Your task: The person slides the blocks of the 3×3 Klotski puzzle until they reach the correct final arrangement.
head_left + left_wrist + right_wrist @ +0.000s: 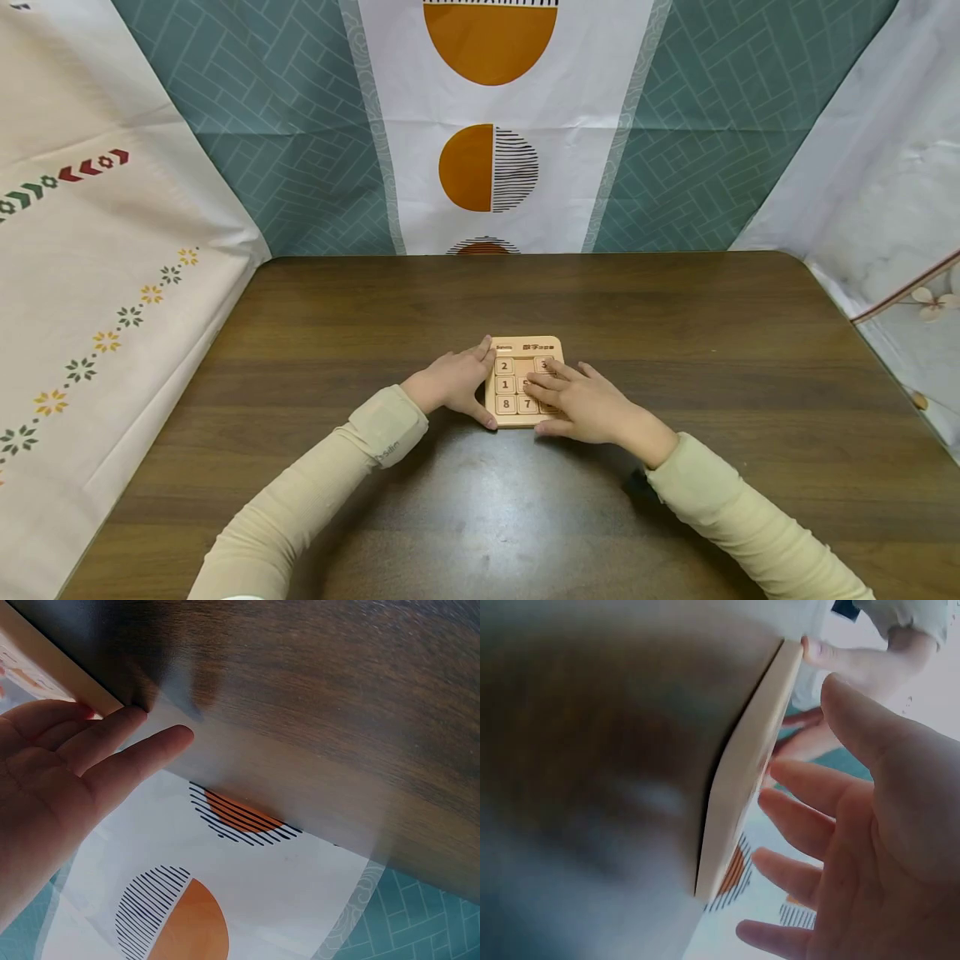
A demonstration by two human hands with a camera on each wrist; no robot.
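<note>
Indoor table nook, screened with cloth; home, studio or office, cannot tell. Comprising: one dark wood-grain table [675,317], far corners rounded; at far edge, a hanging teal-and-white cloth [495,104] printed with orange half-discs [491,42]; at left, a cream cloth [97,275] with flower motifs [50,403]; at right, a pale cloth [892,192] with blossom print [932,303].

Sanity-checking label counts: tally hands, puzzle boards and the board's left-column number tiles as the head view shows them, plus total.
Hands: 2 (left hand, right hand)
Puzzle board: 1
Left-column tiles: 3 (tile 2, tile 1, tile 8)
Total: 6
</note>
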